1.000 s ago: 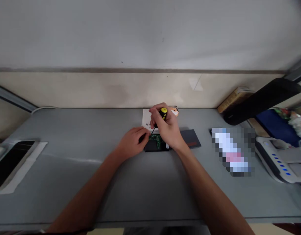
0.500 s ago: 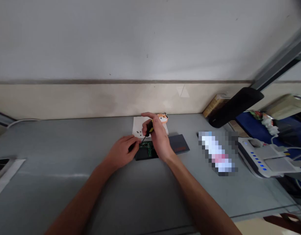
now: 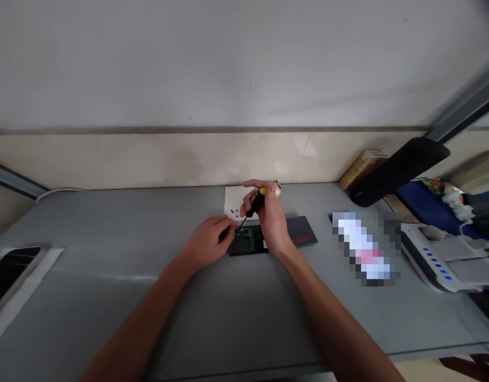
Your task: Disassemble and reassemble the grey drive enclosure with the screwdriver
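Observation:
My right hand (image 3: 274, 223) is closed around the handle of a black-and-yellow screwdriver (image 3: 257, 201), its thin shaft slanting down and left. The screwdriver's tip is at the upper left part of an opened flat black device (image 3: 239, 245) with a green circuit board (image 3: 251, 239). At that same corner, my left hand (image 3: 210, 239) has thumb and fingertips pinched together beside the tip; what they hold is too small to make out. Several small dark screws (image 3: 233, 211) lie on white paper (image 3: 230, 197) behind the device. My right hand hides part of the device.
To the right of the device lies a dark grey panel (image 3: 304, 231) with reddish marking. Farther right are a blurred-out phone (image 3: 361, 246), a white power strip (image 3: 439, 260), a black cylinder (image 3: 399, 170) and a small box (image 3: 361, 167). A dark-screened tablet-like object (image 3: 14, 270) sits at left.
The view has shifted slightly left, so everything appears farther right. My right hand's screwdriver handle shows more fully now. My left hand stays at the device's corner.

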Demonstrator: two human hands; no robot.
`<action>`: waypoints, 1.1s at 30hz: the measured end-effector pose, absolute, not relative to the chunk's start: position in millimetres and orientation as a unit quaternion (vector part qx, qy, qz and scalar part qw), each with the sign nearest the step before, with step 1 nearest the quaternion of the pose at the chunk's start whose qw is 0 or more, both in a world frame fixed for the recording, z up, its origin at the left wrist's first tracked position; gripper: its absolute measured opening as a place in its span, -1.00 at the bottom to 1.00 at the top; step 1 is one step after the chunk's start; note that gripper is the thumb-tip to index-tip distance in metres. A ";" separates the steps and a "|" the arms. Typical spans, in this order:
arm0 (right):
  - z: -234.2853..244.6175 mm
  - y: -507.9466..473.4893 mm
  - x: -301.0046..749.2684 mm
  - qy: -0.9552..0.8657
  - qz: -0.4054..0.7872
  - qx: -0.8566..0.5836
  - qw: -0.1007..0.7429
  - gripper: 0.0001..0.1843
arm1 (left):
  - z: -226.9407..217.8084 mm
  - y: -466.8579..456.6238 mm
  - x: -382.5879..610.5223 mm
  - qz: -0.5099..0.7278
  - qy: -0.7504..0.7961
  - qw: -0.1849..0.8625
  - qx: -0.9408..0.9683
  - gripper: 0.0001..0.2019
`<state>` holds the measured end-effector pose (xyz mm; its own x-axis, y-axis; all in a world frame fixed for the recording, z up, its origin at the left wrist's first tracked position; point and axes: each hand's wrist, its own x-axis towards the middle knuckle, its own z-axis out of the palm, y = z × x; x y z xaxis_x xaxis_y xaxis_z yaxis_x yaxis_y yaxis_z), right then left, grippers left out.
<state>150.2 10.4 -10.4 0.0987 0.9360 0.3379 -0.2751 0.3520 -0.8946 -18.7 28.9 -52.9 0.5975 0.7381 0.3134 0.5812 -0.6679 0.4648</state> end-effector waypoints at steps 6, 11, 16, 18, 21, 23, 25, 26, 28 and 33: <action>-8.3 9.6 153.9 -0.471 0.477 -0.357 0.651 -0.53 | -52.1 28.2 -18.7 0.253 0.363 0.158 0.883 -0.74; -8.9 10.8 149.5 -0.469 0.442 -0.372 0.669 -0.48 | -51.2 27.9 -18.2 0.253 0.361 0.165 0.883 -0.74; -10.5 13.1 149.4 -0.440 0.469 -0.358 0.677 -0.47 | -51.8 27.1 -17.6 0.254 0.371 0.162 0.879 -0.74; -10.3 13.1 152.0 -0.435 0.483 -0.363 0.668 -0.51 | -52.1 26.7 -17.7 0.257 0.367 0.163 0.879 -0.74; -9.9 11.8 155.4 -0.447 0.485 -0.365 0.657 -0.55 | -52.7 26.4 -18.0 0.258 0.368 0.159 0.879 -0.75; -9.9 10.7 155.4 -0.466 0.478 -0.364 0.650 -0.55 | -53.4 26.4 -18.2 0.256 0.371 0.155 0.879 -0.75; -10.0 9.8 153.8 -0.489 0.454 -0.377 0.642 -0.53 | -54.0 26.7 -18.4 0.252 0.371 0.155 0.880 -0.75; -10.0 9.6 152.7 -0.500 0.441 -0.386 0.638 -0.52 | -54.2 26.8 -18.5 0.249 0.372 0.155 0.881 -0.75; -9.6 9.4 150.8 -0.516 0.424 -0.395 0.630 -0.49 | -54.2 27.1 -18.7 0.241 0.372 0.155 0.883 -0.75; -5.2 10.0 151.9 -0.498 0.506 -0.324 0.626 -0.49 | -52.7 27.2 -19.0 0.232 0.373 0.147 0.886 -0.73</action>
